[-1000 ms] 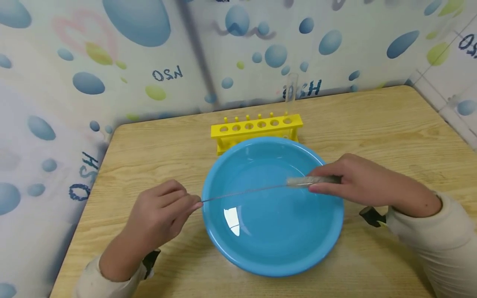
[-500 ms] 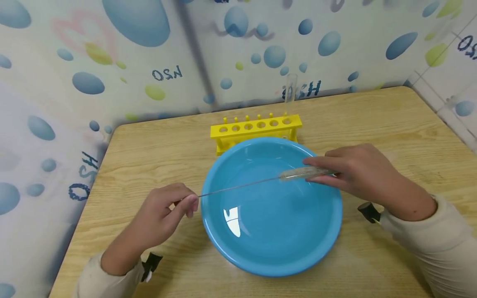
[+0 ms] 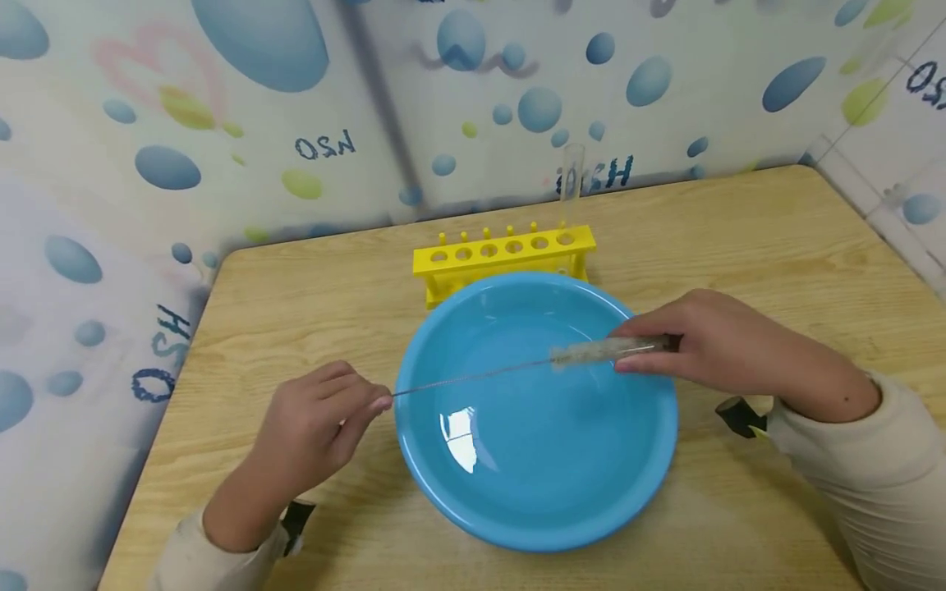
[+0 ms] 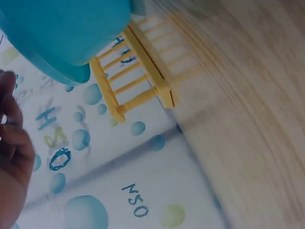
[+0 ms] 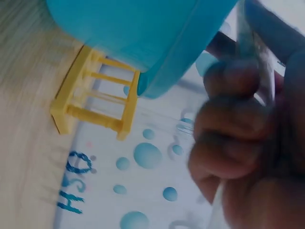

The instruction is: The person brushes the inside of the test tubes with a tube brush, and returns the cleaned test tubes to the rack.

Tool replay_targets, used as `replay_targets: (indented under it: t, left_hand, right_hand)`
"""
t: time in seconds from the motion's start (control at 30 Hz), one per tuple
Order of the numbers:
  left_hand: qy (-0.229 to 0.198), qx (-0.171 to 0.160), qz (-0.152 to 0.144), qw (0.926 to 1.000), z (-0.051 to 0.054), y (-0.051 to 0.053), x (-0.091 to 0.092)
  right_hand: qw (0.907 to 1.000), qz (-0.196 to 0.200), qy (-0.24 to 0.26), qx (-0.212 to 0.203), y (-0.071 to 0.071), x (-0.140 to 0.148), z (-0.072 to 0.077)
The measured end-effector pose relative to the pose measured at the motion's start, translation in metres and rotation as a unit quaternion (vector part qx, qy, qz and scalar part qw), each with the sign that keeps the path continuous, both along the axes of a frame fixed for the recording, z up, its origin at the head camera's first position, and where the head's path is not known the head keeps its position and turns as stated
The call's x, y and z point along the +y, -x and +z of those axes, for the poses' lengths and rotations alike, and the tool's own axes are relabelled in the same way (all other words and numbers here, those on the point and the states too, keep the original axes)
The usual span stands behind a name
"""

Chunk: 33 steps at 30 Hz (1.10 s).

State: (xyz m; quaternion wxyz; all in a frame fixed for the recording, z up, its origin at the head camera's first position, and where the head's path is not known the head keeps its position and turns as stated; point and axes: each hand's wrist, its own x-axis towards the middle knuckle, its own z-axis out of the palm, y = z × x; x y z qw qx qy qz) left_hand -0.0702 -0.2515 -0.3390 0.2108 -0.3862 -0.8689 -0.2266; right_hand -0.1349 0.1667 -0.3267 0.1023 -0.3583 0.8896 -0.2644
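Observation:
In the head view my left hand (image 3: 318, 423) pinches the end of a thin twisted wire handle (image 3: 473, 377) at the left side of a blue basin (image 3: 547, 460). The handle belongs to a test tube brush, whose bristled head lies inside a clear test tube (image 3: 587, 353). My right hand (image 3: 720, 345) grips that tube between thumb and fingers above the basin's right side. Tube and handle run almost level over the basin. In the right wrist view, the curled fingers (image 5: 228, 119) wrap the tube, which is partly hidden.
Behind the basin stands a yellow test tube rack (image 3: 510, 250). Another clear test tube (image 3: 571, 176) stands upright in its right-end hole. The wooden table (image 3: 310, 312) meets a patterned wall (image 3: 244, 156) at the back.
Both hands have shifted slightly left overall. The right hand's end of the tube rose, then came down again. The left fingers turned on the wire handle, and the brush head stays in the tube.

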Motion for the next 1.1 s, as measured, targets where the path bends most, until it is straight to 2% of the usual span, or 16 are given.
replay_targets:
  t: [0.07, 0.17, 0.23, 0.27, 0.33, 0.47, 0.57, 0.67, 0.73, 0.77, 0.83, 0.9, 0.97, 1.03, 1.1]
  left_hand:
    - [-0.038, -0.076, -0.012, 0.9963, -0.001, 0.000, -0.003]
    - [-0.084, -0.172, -0.024, 0.9811, 0.000, -0.002, -0.006]
    - [-0.099, -0.208, -0.023, 0.9729, 0.001, -0.002, -0.007]
    - [-0.099, -0.213, -0.019, 0.9719, 0.001, -0.002, -0.008]
    - [-0.088, -0.195, -0.012, 0.9767, 0.002, -0.002, -0.008]
    - [-0.039, -0.074, 0.006, 0.9965, 0.002, -0.001, -0.009]
    - [-0.009, 0.002, 0.022, 0.9997, 0.003, -0.002, -0.011]
    - [-0.001, 0.027, 0.025, 0.9993, 0.003, -0.003, -0.013]
    - [-0.007, 0.025, 0.015, 0.9995, 0.003, -0.004, -0.015]
    - [-0.013, 0.010, 0.010, 0.9998, 0.003, -0.004, -0.016]
    - [-0.031, -0.033, -0.004, 0.9990, 0.003, -0.004, -0.018]
    - [-0.046, -0.083, -0.008, 0.9954, 0.002, -0.004, -0.022]
    - [-0.061, -0.125, -0.004, 0.9903, 0.000, -0.004, -0.027]
    - [-0.066, -0.139, 0.000, 0.9881, -0.002, -0.003, -0.031]
    - [-0.064, -0.144, 0.004, 0.9874, -0.002, -0.002, -0.033]
  right_hand:
    - [0.9957, -0.013, -0.002, 0.091, -0.001, -0.001, -0.001]
    - [0.9792, -0.028, -0.014, 0.201, -0.003, -0.001, 0.000]
    - [0.9696, -0.034, -0.022, 0.241, -0.004, -0.001, 0.001]
    - [0.9683, -0.037, -0.024, 0.246, -0.004, 0.000, 0.001]
    - [0.9723, -0.041, -0.030, 0.228, -0.005, 0.001, 0.002]
    - [0.9915, -0.040, -0.036, 0.119, -0.004, 0.001, 0.003]
    - [0.9980, -0.035, -0.041, 0.033, -0.001, 0.001, 0.004]
    - [0.9987, -0.028, -0.037, -0.019, 0.002, 0.002, 0.004]
    - [0.9990, -0.026, -0.034, -0.012, 0.003, 0.003, 0.004]
    - [0.9991, -0.026, -0.033, 0.009, 0.003, 0.004, 0.003]
    - [0.9964, -0.027, -0.030, 0.075, 0.003, 0.005, 0.002]
    - [0.9881, -0.030, -0.024, 0.149, 0.003, 0.006, 0.001]
    - [0.9786, -0.034, -0.022, 0.201, 0.003, 0.007, -0.001]
    - [0.9753, -0.037, -0.023, 0.216, 0.003, 0.006, -0.001]
    - [0.9770, -0.036, -0.023, 0.209, 0.003, 0.006, -0.001]
